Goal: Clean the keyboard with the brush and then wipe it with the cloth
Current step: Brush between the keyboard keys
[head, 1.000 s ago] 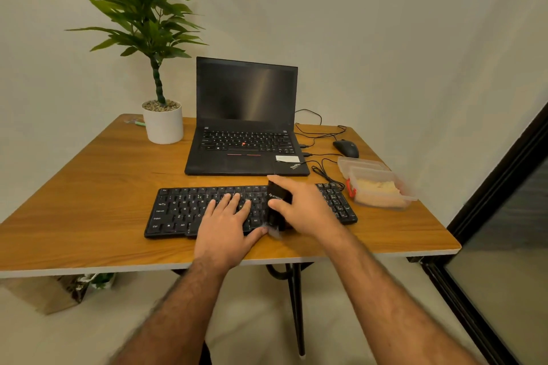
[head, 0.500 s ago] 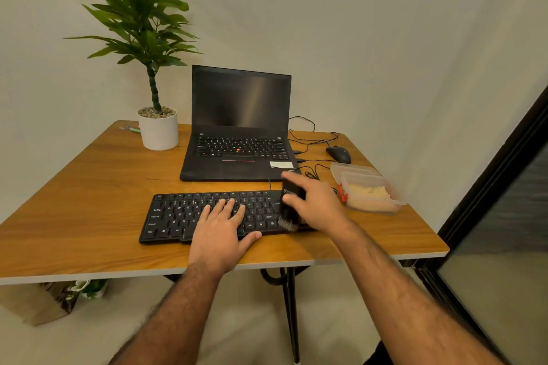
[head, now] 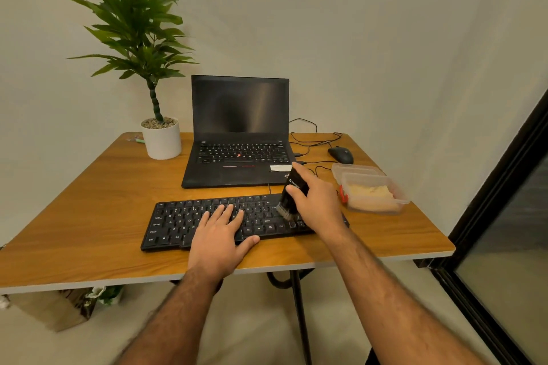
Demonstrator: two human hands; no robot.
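A black keyboard (head: 178, 222) lies near the front edge of the wooden table (head: 89, 216). My left hand (head: 221, 238) rests flat on its middle keys, fingers straight. My right hand (head: 318, 206) grips a black brush (head: 292, 190) over the keyboard's right part. The brush is tilted, its pale bristles down on the keys. The keyboard's right end is hidden behind my right hand. A yellowish cloth (head: 370, 194) lies inside a clear plastic container (head: 397, 201) to the right of the keyboard.
An open black laptop (head: 237, 133) stands behind the keyboard, with a potted plant (head: 161, 139) at its left. A black mouse (head: 341, 154) and cables lie at the back right. A dark glass door frame (head: 498, 187) stands to the right of the table.
My right hand has carried the brush rightward along the keyboard and toward its back rows. My left hand has stayed on the keys. The camera has shifted slightly.
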